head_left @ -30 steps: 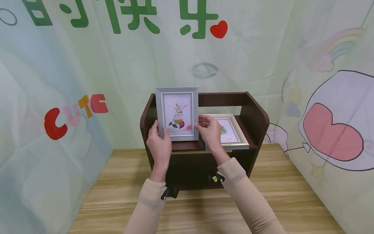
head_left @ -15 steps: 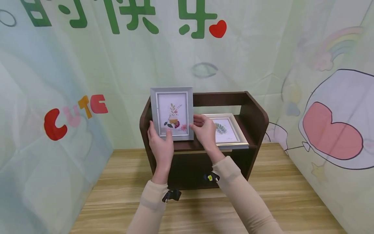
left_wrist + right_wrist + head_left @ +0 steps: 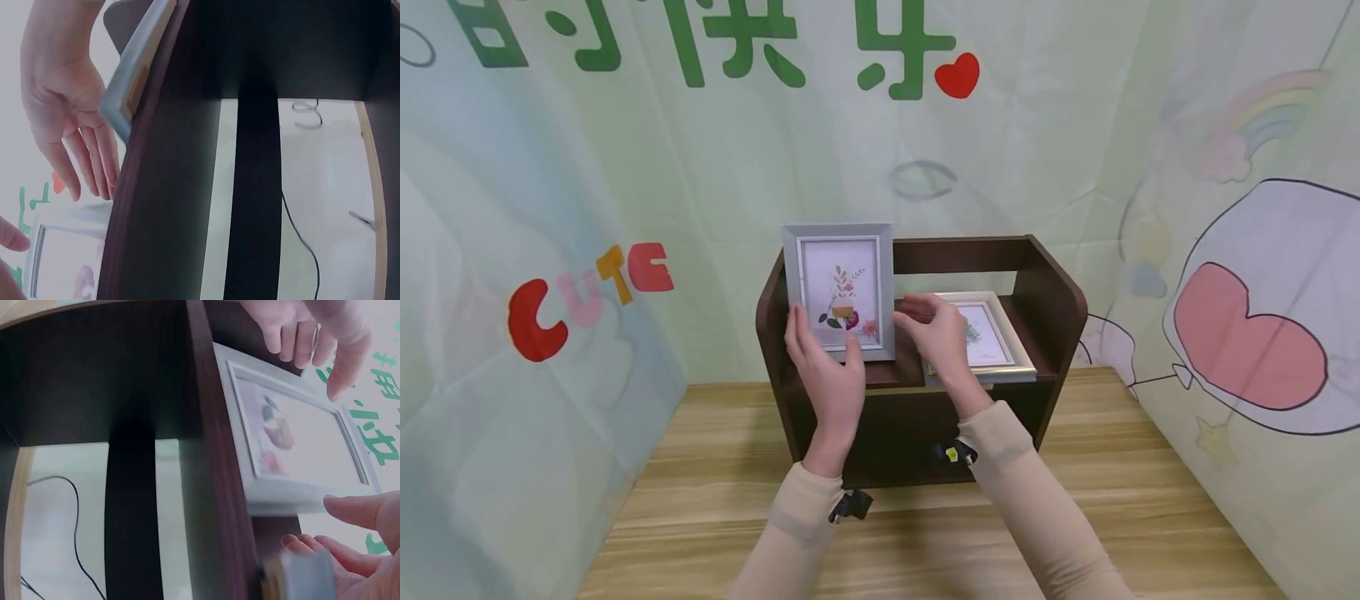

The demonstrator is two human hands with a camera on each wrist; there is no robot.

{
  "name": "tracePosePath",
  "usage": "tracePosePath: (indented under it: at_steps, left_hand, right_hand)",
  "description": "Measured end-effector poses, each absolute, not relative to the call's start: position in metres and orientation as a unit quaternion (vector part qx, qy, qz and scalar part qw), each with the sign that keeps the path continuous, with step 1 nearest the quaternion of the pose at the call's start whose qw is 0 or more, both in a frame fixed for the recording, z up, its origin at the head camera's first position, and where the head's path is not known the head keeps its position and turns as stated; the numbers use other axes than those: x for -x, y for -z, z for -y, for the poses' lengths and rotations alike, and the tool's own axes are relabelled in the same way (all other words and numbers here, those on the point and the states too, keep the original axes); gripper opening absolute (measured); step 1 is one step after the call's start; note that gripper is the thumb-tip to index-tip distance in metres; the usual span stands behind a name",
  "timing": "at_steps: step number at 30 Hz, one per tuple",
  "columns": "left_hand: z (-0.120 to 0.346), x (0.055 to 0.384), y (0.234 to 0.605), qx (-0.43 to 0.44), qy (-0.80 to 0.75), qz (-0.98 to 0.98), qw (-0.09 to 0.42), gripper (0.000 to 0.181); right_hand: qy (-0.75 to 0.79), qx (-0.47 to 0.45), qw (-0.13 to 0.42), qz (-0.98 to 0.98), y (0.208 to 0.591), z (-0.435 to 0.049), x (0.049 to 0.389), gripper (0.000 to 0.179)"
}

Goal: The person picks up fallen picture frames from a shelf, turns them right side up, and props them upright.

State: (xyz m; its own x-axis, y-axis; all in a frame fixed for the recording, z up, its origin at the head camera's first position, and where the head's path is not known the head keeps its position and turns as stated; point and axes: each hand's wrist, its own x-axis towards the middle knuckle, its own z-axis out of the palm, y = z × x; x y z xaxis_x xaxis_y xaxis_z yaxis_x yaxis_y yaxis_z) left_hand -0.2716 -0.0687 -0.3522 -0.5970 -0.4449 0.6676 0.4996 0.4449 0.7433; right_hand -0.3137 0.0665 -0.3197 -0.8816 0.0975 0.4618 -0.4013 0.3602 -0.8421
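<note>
A grey-blue picture frame [image 3: 838, 229] with a potted flower print stands upright on the left of the dark brown shelf [image 3: 898, 375]. My left hand [image 3: 831, 383] is at its lower left, in front of it in the head view; the right wrist view shows those fingers [image 3: 305, 344] apart from the frame's face. Just off the frame's right edge is my right hand [image 3: 942, 337], with its fingers extended in the left wrist view and holding nothing. Beneath and beside that hand, a silver-gold picture frame [image 3: 1017, 337] with a leaf print lies flat, partly hidden.
The shelf unit stands on a wood-grain table [image 3: 700, 467] against a printed cloth backdrop [image 3: 1037, 150]. Its side panel [image 3: 1048, 308] rises at the right, and a back rail [image 3: 962, 254] crosses behind. A thin black cable [image 3: 303, 237] shows through the lower opening.
The grey-blue frame has shifted left along the shelf with both hands. Since then my right hand has drawn off to the right, and my left hand has loosened and moved slightly right.
</note>
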Motion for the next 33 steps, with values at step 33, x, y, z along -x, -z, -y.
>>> tracePosePath:
  at_steps: [33]
  left_hand:
    - [0.018, 0.273, 0.335, 0.124, 0.428, 0.872, 0.202, 0.043]
  right_hand:
    - [-0.389, 0.059, 0.180, 0.902, 0.325, -0.179, 0.299, 0.060]
